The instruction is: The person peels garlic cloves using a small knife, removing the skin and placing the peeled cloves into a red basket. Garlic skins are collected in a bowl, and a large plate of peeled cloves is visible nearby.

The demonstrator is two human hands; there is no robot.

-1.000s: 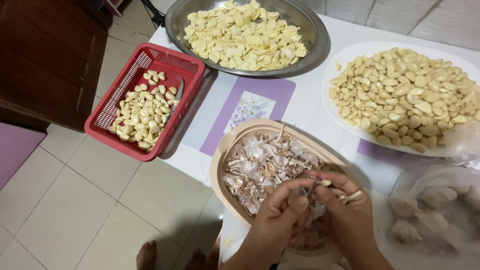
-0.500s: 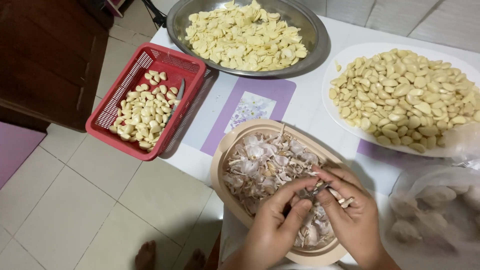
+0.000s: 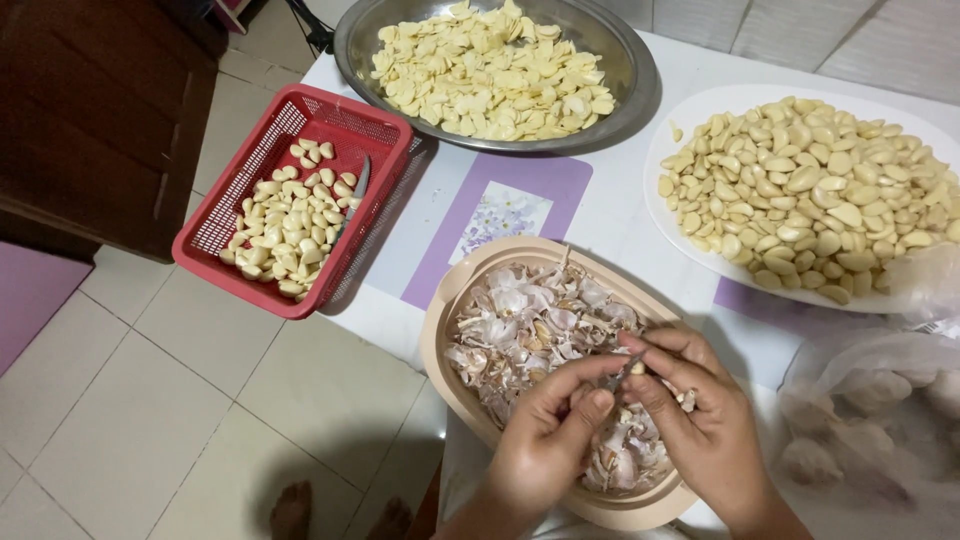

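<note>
My left hand point(image 3: 553, 435) and my right hand point(image 3: 702, 420) meet over the near end of a beige oval tray point(image 3: 438, 335) filled with papery garlic skins point(image 3: 520, 320). The left fingertips pinch a small garlic clove point(image 3: 634, 368). A small knife point(image 3: 618, 378) sits in my right hand, its thin blade against that clove. Another clove point(image 3: 688, 401) is tucked under the right fingers.
A red mesh basket point(image 3: 215, 235) at the table's left edge holds peeled cloves and a knife point(image 3: 358, 185). Behind are a steel bowl point(image 3: 640, 80) of sliced garlic, a white plate point(image 3: 725, 100) of peeled cloves, and a plastic bag point(image 3: 880, 420) of bulbs on the right. A dark wooden cabinet point(image 3: 90, 110) stands left.
Both hands stay over the tray. The fingers have shifted around the clove and the knife blade has turned slightly; nothing else has moved.
</note>
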